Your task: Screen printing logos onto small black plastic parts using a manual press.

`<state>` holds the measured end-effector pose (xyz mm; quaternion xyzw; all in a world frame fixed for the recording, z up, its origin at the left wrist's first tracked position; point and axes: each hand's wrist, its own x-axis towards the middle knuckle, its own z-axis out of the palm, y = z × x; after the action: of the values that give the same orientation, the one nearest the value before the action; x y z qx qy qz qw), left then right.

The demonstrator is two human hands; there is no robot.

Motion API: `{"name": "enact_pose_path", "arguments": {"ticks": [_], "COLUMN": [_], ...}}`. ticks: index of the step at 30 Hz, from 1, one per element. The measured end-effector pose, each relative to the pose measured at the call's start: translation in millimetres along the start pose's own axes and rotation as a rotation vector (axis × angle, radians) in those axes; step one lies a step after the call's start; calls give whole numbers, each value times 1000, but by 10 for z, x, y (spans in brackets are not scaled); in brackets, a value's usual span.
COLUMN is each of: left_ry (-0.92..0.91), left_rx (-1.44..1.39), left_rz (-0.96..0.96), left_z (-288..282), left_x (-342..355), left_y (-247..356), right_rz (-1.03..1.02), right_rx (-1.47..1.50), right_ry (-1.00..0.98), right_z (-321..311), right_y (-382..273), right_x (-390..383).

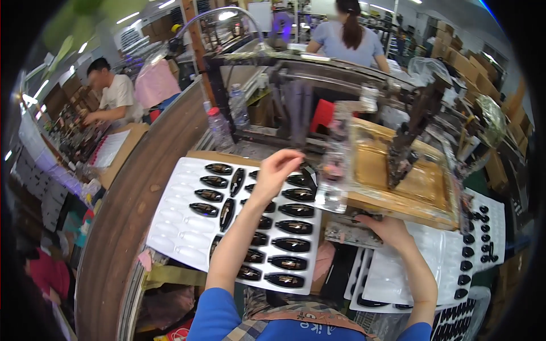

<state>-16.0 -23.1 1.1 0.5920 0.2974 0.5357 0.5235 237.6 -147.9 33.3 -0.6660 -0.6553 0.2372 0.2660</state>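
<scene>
My left hand (pixel 277 170) is raised over the far part of a white molded tray (pixel 187 234), its fingertips pinched together. Whatever may be between them is too small to tell. Glossy black oval pieces (pixel 292 227) with small light markings fill the tray's right side in columns. Under a wooden-framed printing screen (pixel 364 200), my right hand (pixel 393 232) reaches to a metal fixture (pixel 348 232). Its fingers are bent at the fixture's far edge, by something dark, and partly hidden.
A dark metal arm (pixel 410 133) slants above the screen. More white trays (pixel 418 267) with black pieces lie to the right. Bottles with red caps (pixel 219 128) stand at the back left beside a long brown curved surface (pixel 122 227). Two people (pixel 350 40) work farther away.
</scene>
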Motion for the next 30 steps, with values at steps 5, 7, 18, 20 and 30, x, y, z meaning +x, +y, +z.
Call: {"name": "enact_pose_path", "arguments": {"ticks": [5,7,18,20,30], "left_ry": [402,547,656,578,672], "left_rx": [305,406,569,892,1479], "left_rz": [-60,-113,-550,-728,-134], "left_z": [-1325,-1914,-2747,-2774,-1784], "left_x": [-870,-1302,-1986,-1917,-1222], "left_y": [0,-66,-428,-448,-193], "right_rz": [100,91,-35,-42,207], "right_rx": [-104,-55,-544,-802,-707], "right_ry": [-64,270,597,606,602], "right_z": [-221,-374,-1469,-1509,-1497], "right_y": [527,889,3685,3698,2929], "right_x": [-218,-405,-582,-564,-655]}}
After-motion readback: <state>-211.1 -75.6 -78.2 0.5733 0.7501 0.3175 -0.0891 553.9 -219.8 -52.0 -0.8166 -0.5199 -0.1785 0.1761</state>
